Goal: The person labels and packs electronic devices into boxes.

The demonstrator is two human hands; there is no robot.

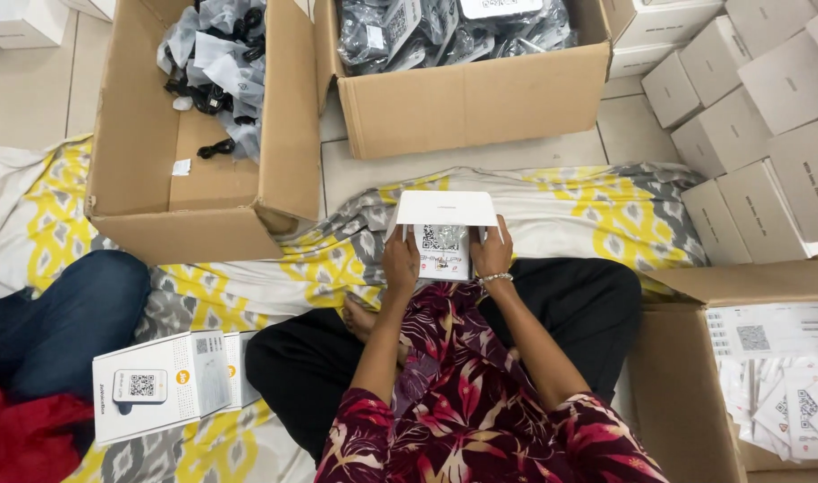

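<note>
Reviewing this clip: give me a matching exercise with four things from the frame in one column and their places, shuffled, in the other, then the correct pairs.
Things:
1. small white box with its lid open
2. cables in clear bags
3. white printed leaflets
4. stack of closed white boxes

Places:
A. on the floor at the upper right
B. inside the cardboard carton at the lower right
C. between the left hand and the right hand
D. inside the open cardboard carton at the upper left

Pairs: 1-C, 2-D, 3-B, 4-A
</note>
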